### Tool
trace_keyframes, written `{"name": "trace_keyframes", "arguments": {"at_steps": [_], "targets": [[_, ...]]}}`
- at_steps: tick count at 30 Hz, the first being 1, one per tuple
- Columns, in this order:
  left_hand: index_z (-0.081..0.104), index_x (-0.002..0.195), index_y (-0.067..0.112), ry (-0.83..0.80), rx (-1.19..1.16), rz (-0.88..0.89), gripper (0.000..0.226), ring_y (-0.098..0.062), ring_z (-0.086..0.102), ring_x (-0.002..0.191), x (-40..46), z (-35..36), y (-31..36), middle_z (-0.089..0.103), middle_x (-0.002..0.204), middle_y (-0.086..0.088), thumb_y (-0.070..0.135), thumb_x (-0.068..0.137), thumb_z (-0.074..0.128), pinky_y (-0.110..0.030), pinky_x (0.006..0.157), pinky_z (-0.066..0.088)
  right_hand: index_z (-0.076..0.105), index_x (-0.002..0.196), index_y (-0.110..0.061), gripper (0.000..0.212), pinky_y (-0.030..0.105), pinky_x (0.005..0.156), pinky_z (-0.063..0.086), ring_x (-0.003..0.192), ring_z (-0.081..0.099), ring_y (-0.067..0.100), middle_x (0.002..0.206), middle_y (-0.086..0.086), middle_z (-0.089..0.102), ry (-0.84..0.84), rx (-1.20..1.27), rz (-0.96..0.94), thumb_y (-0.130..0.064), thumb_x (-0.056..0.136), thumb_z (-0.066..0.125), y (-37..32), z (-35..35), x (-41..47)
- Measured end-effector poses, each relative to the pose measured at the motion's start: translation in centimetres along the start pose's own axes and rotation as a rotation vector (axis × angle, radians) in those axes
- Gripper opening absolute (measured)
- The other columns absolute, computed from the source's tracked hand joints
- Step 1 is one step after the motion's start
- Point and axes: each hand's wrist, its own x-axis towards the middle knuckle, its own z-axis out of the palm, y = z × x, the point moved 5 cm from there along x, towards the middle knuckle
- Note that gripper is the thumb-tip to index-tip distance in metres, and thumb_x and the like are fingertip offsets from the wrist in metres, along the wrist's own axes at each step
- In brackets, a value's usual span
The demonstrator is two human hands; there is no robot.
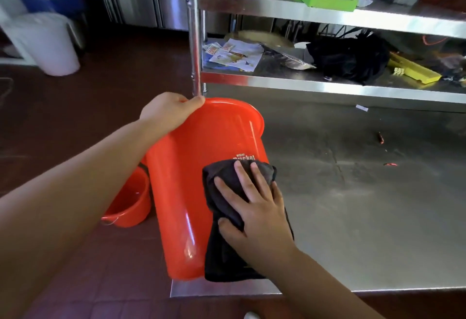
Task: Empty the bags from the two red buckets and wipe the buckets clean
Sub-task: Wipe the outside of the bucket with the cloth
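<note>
A tall red bucket (191, 167) lies on its side on the steel table (353, 192), rim pointing away from me, white lettering on its wall. My left hand (169, 111) grips the rim at the far left. My right hand (254, 202) presses a dark cloth (224, 255) flat against the bucket's outer wall, fingers spread over it. A second, smaller red bucket (128, 205) stands upright on the floor to the left, partly hidden behind the first one; I see no bag in either.
A steel shelf rack (327, 84) rises behind the table on a round post (194, 41), holding papers, a black bag, yellow and green items. A white bin (50, 43) stands on the brown tiled floor at far left. Small red scraps lie on the table.
</note>
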Motion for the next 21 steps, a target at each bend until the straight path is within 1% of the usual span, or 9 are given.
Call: {"name": "trace_keyframes", "arguments": {"at_steps": [2, 5, 7, 9, 11, 13, 15, 18, 21], "targets": [[0.068, 0.085, 0.021, 0.027, 0.076, 0.017, 0.066, -0.007, 0.052, 0.063, 0.4, -0.1, -0.1, 0.06, 0.071, 0.008, 0.078, 0.077, 0.037, -0.021, 0.056, 0.036, 0.021, 0.143, -0.051, 0.066, 0.055, 0.115, 0.013, 0.147, -0.004, 0.017, 0.159, -0.013, 0.002, 0.005, 0.021, -0.01, -0.052, 0.08, 0.039, 0.6, -0.2, 0.1], [0.066, 0.08, 0.024, 0.089, 0.061, 0.004, 0.061, -0.013, 0.055, 0.067, 0.1, -0.1, -1.1, 0.06, 0.07, 0.009, 0.079, 0.075, 0.04, -0.023, 0.056, 0.036, 0.012, 0.143, -0.055, 0.066, 0.052, 0.116, 0.012, 0.146, -0.013, 0.01, 0.157, -0.02, -0.007, -0.025, 0.074, 0.005, -0.053, 0.081, 0.036, 1.7, 0.0, 0.8], [0.067, 0.081, 0.024, 0.101, -0.031, -0.04, 0.059, -0.011, 0.057, 0.069, -0.5, -0.3, -2.2, 0.063, 0.073, 0.009, 0.078, 0.072, 0.044, -0.024, 0.06, 0.042, 0.005, 0.138, -0.063, 0.065, 0.046, 0.117, 0.009, 0.143, -0.017, 0.002, 0.154, -0.028, -0.013, -0.046, 0.178, 0.072, -0.055, 0.081, 0.035, 2.6, 0.3, 1.7], [0.068, 0.083, 0.023, 0.095, -0.142, -0.081, 0.061, -0.014, 0.062, 0.075, -0.9, -0.6, -3.5, 0.068, 0.078, 0.004, 0.078, 0.068, 0.048, -0.032, 0.071, 0.05, 0.006, 0.134, -0.069, 0.065, 0.04, 0.118, 0.008, 0.142, -0.014, -0.004, 0.153, -0.032, -0.008, -0.05, 0.352, 0.16, -0.055, 0.079, 0.038, 3.6, 0.6, 2.8], [0.07, 0.082, 0.025, 0.087, -0.275, -0.126, 0.059, -0.019, 0.066, 0.082, -1.6, -0.9, -4.9, 0.07, 0.082, 0.003, 0.078, 0.064, 0.051, -0.04, 0.082, 0.054, 0.014, 0.137, -0.064, 0.066, 0.036, 0.118, 0.01, 0.143, -0.004, -0.004, 0.155, -0.028, 0.002, -0.043, 0.517, 0.242, -0.052, 0.078, 0.041, 4.7, 1.0, 4.3], [0.071, 0.079, 0.031, 0.092, -0.395, -0.16, 0.053, -0.02, 0.068, 0.081, -2.5, -1.0, -6.2, 0.071, 0.078, 0.005, 0.078, 0.062, 0.054, -0.044, 0.083, 0.055, 0.023, 0.144, -0.049, 0.067, 0.035, 0.118, 0.015, 0.144, 0.008, 0.0, 0.157, -0.02, 0.013, -0.028, 0.596, 0.292, -0.046, 0.08, 0.043, 5.6, 1.0, 6.4], [0.07, 0.076, 0.031, 0.123, -0.468, -0.187, 0.052, -0.023, 0.068, 0.077, -3.3, -0.9, -7.2, 0.07, 0.071, 0.003, 0.079, 0.061, 0.056, -0.046, 0.08, 0.056, 0.027, 0.146, -0.041, 0.063, 0.039, 0.116, 0.022, 0.143, 0.02, 0.007, 0.155, -0.012, 0.024, -0.04, 0.625, 0.335, -0.038, 0.086, 0.045, 6.2, 0.7, 8.9], [0.071, 0.076, 0.027, 0.157, -0.607, -0.229, 0.052, -0.024, 0.068, 0.072, -4.7, 0.0, -8.1, 0.071, 0.07, 0.0, 0.076, 0.062, 0.059, -0.048, 0.078, 0.056, 0.023, 0.146, -0.043, 0.061, 0.048, 0.11, 0.028, 0.138, 0.032, 0.019, 0.151, -0.009, 0.032, -0.102, 0.494, 0.391, -0.045, 0.087, 0.04, 6.5, -0.3, 12.5], [0.068, 0.077, 0.014, 0.119, -0.785, -0.245, 0.06, -0.027, 0.063, 0.067, -6.3, 2.3, -7.6, 0.068, 0.07, -0.014, 0.071, 0.061, 0.063, -0.048, 0.069, 0.054, 0.011, 0.146, -0.043, 0.068, 0.057, 0.108, 0.022, 0.142, 0.018, 0.025, 0.157, -0.004, 0.016, -0.123, 0.105, 0.382, -0.058, 0.084, 0.034, 5.4, -1.3, 14.2]]}}
